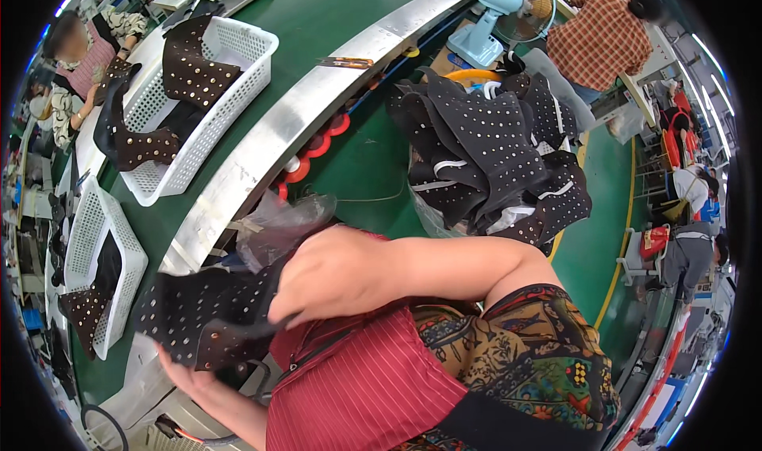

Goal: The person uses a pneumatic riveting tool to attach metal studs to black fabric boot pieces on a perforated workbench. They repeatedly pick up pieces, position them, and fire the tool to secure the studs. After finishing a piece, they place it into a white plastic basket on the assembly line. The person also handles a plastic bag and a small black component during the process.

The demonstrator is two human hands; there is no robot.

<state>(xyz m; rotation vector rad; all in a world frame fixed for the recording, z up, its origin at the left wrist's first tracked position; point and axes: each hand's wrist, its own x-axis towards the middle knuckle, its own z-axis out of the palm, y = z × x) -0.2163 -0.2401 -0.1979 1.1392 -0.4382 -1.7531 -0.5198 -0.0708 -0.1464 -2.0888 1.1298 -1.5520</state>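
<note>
A black, leather-like studded piece (202, 308) is stretched between my hands at the lower left, dotted with small silvery studs. My right hand (329, 272) reaches across from the right, its fingers closed on the piece's right end. At the lower left edge, my left hand (194, 379) holds the same piece from below; some of its fingers are hidden behind the material. Part of the piece folds over, showing a browner face with studs. Behind my right hand lies a crumpled clear plastic bag (294, 221).
Beyond runs a metal-edged rail (262, 134) beside a green conveyor surface carrying white perforated baskets (258, 62) with studded pieces. A large heap of studded pieces (484, 142) rises at right, near a light-blue fan (488, 23). Co-workers sit at the far left and far right.
</note>
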